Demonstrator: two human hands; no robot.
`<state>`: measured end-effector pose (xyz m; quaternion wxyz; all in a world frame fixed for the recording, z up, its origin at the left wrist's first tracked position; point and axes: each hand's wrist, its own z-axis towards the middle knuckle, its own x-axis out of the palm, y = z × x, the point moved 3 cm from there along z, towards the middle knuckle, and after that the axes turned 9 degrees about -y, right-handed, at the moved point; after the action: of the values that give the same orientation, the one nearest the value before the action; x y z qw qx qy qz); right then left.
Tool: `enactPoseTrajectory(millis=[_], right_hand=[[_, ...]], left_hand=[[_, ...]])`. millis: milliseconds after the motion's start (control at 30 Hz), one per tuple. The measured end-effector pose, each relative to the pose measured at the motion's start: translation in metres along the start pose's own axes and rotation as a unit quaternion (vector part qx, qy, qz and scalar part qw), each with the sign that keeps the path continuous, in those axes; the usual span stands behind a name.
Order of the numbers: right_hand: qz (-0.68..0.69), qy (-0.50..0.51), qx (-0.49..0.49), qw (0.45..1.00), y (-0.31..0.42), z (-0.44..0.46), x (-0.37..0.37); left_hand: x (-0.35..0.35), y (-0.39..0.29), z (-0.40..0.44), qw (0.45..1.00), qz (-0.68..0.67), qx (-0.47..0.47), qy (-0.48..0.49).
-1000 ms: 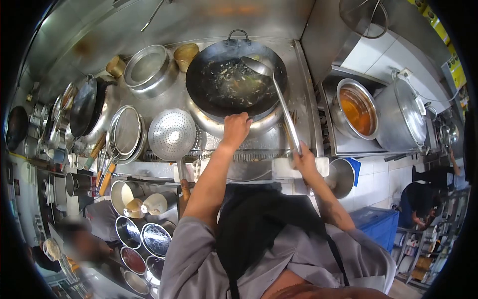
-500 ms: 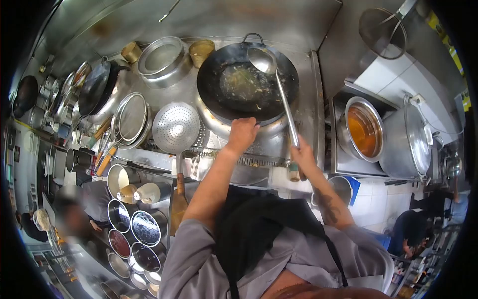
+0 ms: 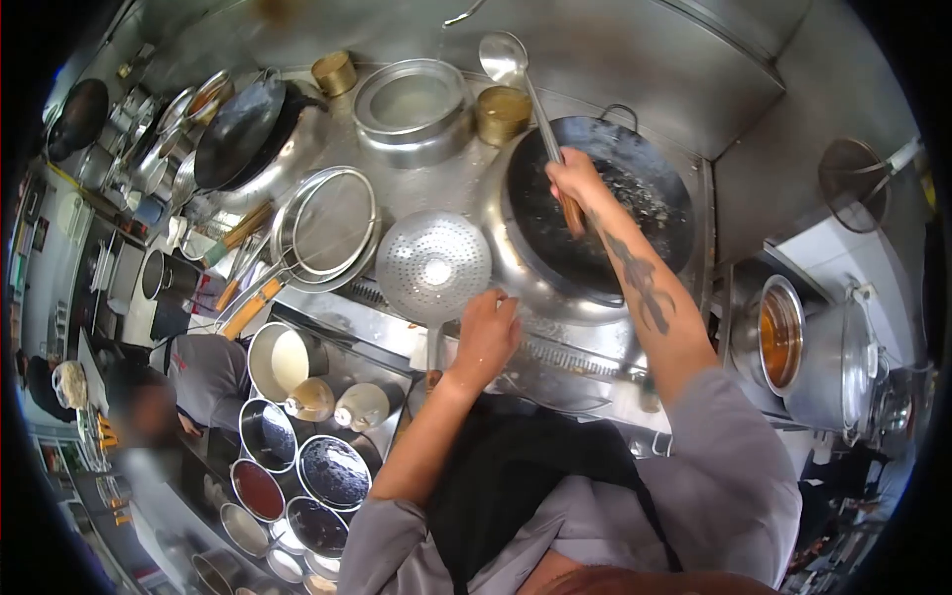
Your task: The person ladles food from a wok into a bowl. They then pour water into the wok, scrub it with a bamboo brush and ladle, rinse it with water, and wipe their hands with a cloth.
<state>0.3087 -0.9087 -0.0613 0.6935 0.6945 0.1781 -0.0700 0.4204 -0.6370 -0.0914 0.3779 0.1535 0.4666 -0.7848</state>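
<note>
My right hand (image 3: 575,180) grips a long metal ladle (image 3: 504,58) near its wooden end. The ladle's bowl is raised to the back, above the brass-coloured can, and my forearm crosses over the black wok (image 3: 555,238). Small pale bits and a wet shine show inside the wok, which sits on the round steel burner ring. My left hand (image 3: 489,332) is in front of the stove, apart from the wok, its fingers curled with nothing visible in them. Right beside it lies a perforated skimmer (image 3: 433,266), its handle running toward me.
A pot (image 3: 412,107) of cloudy liquid and a brass-coloured can (image 3: 505,116) stand behind. Strainers (image 3: 334,220) lie left. Sauce containers (image 3: 260,489) and squeeze bottles (image 3: 362,406) fill the lower left. Right are a bowl of amber liquid (image 3: 781,337) and a stockpot (image 3: 838,367). A co-worker (image 3: 203,377) is at left.
My left hand has let go of the wok's near rim and drawn back. My right hand has lifted the ladle out of the wok toward the back left. The view has turned left.
</note>
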Motion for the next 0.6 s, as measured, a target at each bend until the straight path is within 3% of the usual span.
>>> enactPoseTrajectory(millis=[267,367,400,433,467,500,533,600], right_hand=[[-0.138,0.012,-0.026,0.990,-0.003,0.083,0.164],[-0.140,0.121,0.126,0.975,0.012,0.091,0.198],[-0.141,0.124,0.125,0.974,0.015,0.097,0.197],[0.134,0.232,0.272,0.924,0.015,0.099,0.198],[0.395,0.311,0.390,0.771,0.019,0.098,0.197],[0.495,0.318,0.376,0.716,0.021,0.097,0.195],[0.496,0.317,0.374,0.717,0.021,0.098,0.192],[0.592,0.276,0.370,0.661,0.023,0.096,0.176]], left_hand=[[-0.054,0.056,-0.039,0.993,0.024,-0.111,0.037],[-0.064,0.058,-0.042,0.993,0.028,-0.113,0.025],[-0.067,0.058,-0.042,0.992,0.029,-0.116,0.024],[-0.068,0.058,-0.043,0.992,0.029,-0.118,0.023],[-0.069,0.057,-0.042,0.993,0.020,-0.115,0.014],[-0.069,0.056,-0.042,0.994,0.010,-0.112,0.006],[-0.068,0.056,-0.041,0.994,0.011,-0.110,0.007],[-0.059,0.057,-0.042,0.992,-0.041,-0.120,-0.009]])
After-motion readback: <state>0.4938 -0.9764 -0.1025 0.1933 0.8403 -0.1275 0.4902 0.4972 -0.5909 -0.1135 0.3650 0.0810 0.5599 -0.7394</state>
